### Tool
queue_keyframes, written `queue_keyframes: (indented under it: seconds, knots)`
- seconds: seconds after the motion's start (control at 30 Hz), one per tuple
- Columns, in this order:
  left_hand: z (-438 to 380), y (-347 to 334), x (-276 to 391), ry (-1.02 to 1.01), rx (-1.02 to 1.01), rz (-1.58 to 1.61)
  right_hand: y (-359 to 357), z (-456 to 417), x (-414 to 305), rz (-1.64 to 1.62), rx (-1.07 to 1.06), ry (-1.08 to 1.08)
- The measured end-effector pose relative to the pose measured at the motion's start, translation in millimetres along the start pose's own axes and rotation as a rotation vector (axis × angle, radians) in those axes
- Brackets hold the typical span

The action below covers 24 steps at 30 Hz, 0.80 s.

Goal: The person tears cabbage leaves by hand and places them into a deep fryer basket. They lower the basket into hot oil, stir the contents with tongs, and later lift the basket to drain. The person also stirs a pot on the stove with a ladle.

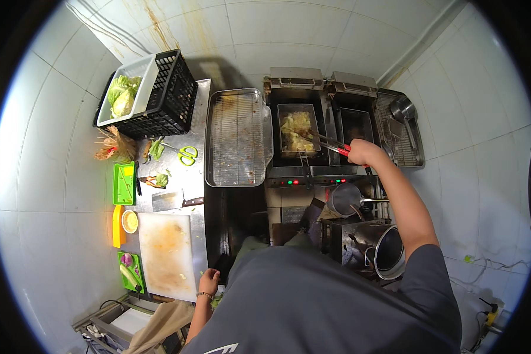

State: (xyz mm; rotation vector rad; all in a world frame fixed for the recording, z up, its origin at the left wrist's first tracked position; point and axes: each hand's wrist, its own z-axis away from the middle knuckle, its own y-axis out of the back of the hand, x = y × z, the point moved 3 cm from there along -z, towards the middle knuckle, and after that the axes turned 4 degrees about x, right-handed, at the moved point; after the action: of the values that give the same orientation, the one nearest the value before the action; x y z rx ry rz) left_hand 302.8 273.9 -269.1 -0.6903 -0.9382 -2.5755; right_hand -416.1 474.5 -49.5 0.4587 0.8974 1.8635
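My right hand [365, 152] is closed around the red handles of metal tongs [329, 142]. The tips of the tongs reach into pale yellow food [297, 130] in the left fryer basket [282, 152]. That basket sits in the left well of a two-well deep fryer [301, 170]. A second basket [356, 116] is in the right well, its contents too dark to tell. Low on the left, beside the white cutting board [166, 254], my left hand [209, 281] hangs with fingers curled; whether it holds anything cannot be told.
A wire rack tray [236, 137] lies left of the fryer. The steel counter holds a cleaver [168, 200], green-handled scissors [188, 155] and a black crate [170, 99] with a white tub of cabbage [124, 99]. A ladle pot [402, 108] and a large metal pot [389, 254] stand at right.
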Motion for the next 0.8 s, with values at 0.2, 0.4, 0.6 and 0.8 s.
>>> queue_keyframes:
  seconds: [0.2, 0.4, 0.6, 0.8]
  knots:
    - [-23, 6, 2, -0.126, -0.012, -0.090, -47, -65, -9, -0.100, -0.170, -0.009]
    - [-14, 13, -13, -0.059, -0.029, 0.074, -44, -39, -25, -0.327, -0.059, -0.026]
    - [1, 18, -24, -0.014, 0.014, 0.057, -46, -15, -55, -0.102, 0.023, 0.030]
    - [4, 16, -22, 0.010, 0.030, 0.099, -75, -62, -19, -0.206, 0.000, -0.014]
